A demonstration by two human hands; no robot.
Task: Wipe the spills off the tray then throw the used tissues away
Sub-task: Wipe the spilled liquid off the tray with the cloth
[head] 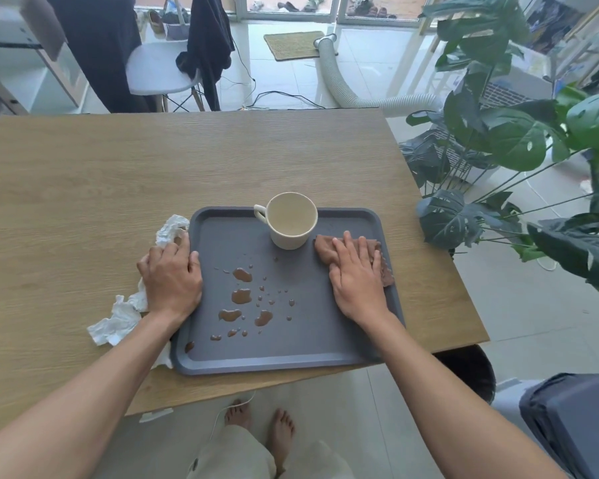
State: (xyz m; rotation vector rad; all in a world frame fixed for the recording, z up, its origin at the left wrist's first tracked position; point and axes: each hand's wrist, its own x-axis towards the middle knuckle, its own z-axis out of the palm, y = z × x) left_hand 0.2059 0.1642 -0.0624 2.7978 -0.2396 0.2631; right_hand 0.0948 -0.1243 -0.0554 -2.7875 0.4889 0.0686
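Wiping step in hand, well short of done: pressing a brown-soaked, flattened paper tissue (351, 252) against the floor of the dark grey rectangular plastic tray (291, 364) with the right hand (357, 271), fingers spread wide and lying flat on the sheet, just right of the cream ceramic cup (292, 221) standing upright at the tray's far edge. Steadying the tray's left rim with the left hand (172, 274), fingers curled loosely over the rim and resting on crumpled white paper tissues (118, 319) lying on the light wooden desk (83, 188) just beside that rim; gripping them or only resting on them, impossible to tell. Looking at the tissue under the right hand: stained brown throughout, judging it close to saturated. Seeing the brown liquid spills (242, 299) sitting as several puddles and many small droplets left of the tray's centre, between the two hands, with one more blot near the front-left corner; the part right of the cup appearing dry. Judging the next move as sweeping the sheet leftward across the puddles, or swapping for a clean white tissue, pressing flat enough to blot rather than smear, and steering clear of the cup. Binning the used tissues yet to come.
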